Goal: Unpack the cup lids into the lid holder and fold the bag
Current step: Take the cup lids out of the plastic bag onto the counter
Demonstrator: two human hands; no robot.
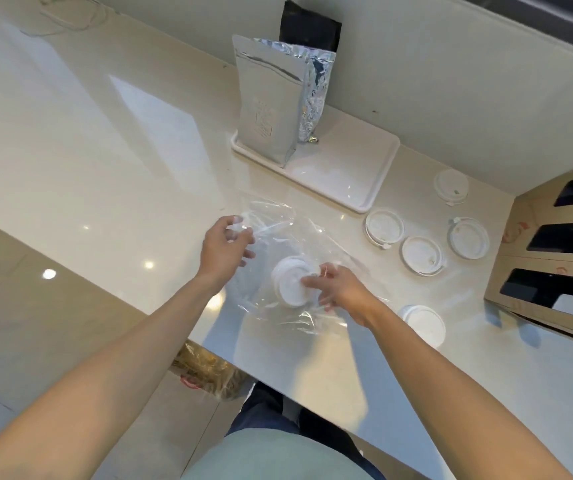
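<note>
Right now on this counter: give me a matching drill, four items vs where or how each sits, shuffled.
Items:
1. silver pouch
2. clear plastic bag
3. lid stack
4. cardboard lid holder

Places:
A. inside the bag, held by the right hand
B. far right of the counter
C. upright on the white tray
D. crumpled between both hands

Pairs: 1-C, 2-D, 3-A, 4-B

lids (291, 284) in bag (278, 233), lid holder (517, 258) right

Glossy counter, plain wall, tiled floor.
Pale counter (112, 140) abuts off-white wall (451, 74); shiny beige floor (36, 306) reflects ceiling lights.
</note>
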